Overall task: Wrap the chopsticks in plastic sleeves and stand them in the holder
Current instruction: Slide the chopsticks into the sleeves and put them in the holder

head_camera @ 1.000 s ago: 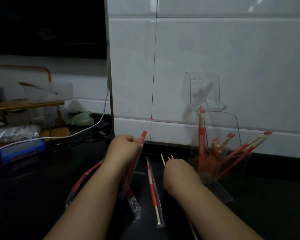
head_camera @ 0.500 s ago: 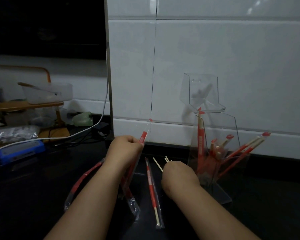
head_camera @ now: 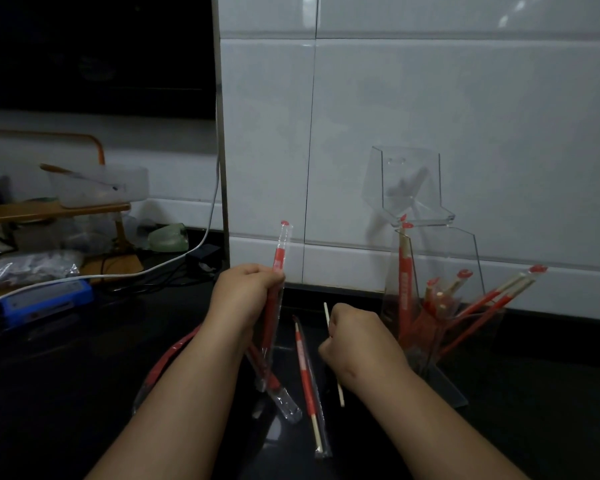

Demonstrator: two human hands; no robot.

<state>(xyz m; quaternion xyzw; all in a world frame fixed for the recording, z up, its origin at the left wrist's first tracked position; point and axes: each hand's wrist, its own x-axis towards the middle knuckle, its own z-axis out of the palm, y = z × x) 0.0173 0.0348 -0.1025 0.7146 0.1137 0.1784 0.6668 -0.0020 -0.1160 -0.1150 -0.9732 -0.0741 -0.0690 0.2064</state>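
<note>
My left hand (head_camera: 245, 294) grips a clear plastic sleeve with red print (head_camera: 280, 252), held almost upright, its top above my fist. My right hand (head_camera: 355, 336) holds bare wooden chopsticks (head_camera: 326, 315); one tip sticks up past my knuckles and the other end shows below the wrist. A wrapped pair (head_camera: 307, 379) lies on the black counter between my hands. More sleeves (head_camera: 278, 389) lie under my left forearm. The clear acrylic holder (head_camera: 465, 258) stands at the right against the wall, with several wrapped chopsticks (head_camera: 492, 297) leaning in it.
A white tiled wall (head_camera: 430, 116) rises behind the counter. At the left are a white cable (head_camera: 174, 261), a blue device (head_camera: 45, 299), a plastic bag (head_camera: 21, 268) and a wooden rack with a plastic tub (head_camera: 101, 188). The holder's base plate (head_camera: 447, 386) juts toward me.
My left hand has raised the sleeve, so its top now stands well above the fist. My right hand has lifted and tilted the bare chopsticks toward upright.
</note>
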